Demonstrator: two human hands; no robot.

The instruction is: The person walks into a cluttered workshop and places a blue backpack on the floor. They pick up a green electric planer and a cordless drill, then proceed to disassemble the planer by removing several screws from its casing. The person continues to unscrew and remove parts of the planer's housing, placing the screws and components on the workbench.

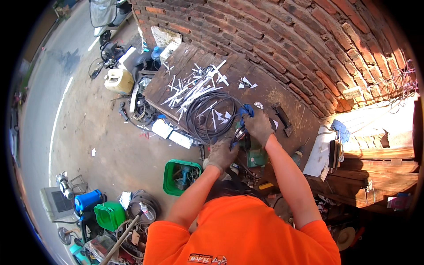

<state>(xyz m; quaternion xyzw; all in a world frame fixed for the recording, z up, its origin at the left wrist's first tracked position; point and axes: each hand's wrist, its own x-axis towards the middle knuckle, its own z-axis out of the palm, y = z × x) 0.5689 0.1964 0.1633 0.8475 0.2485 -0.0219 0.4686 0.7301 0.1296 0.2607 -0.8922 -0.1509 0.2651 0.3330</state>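
Gloved hands meet at the edge of a coiled black cable

The black cable coil point(191, 118) lies on the wooden workbench point(274, 93) near the centre of the frame, its rounds loosely overlapping; the winding looks largely done, since most of the visible length sits in loops; no finished tie can be made out around it, so securing it, if wanted, seems undone; where its ends lie I cannot tell.

The left hand point(223, 153) is at the coil's lower edge, and the right hand point(258, 124) is just beyond its right edge, against a blue bundle point(246, 109); the hands are near each other but apart, with something dark between them, too small to name; whether either is closed firmly on anything I cannot tell.

Counted: two gloved hands; one cable coil on the bench; one blue bundle; one tape roll point(258, 106) just above the right hand; two green buckets, one point(166, 179) below centre and one point(118, 219) at lower left; one pale yellow jerrycan point(119, 81) at upper left; one clear plastic bottle point(146, 211) at lower left; the white strips point(187, 92) above the coil overlap too much to count.
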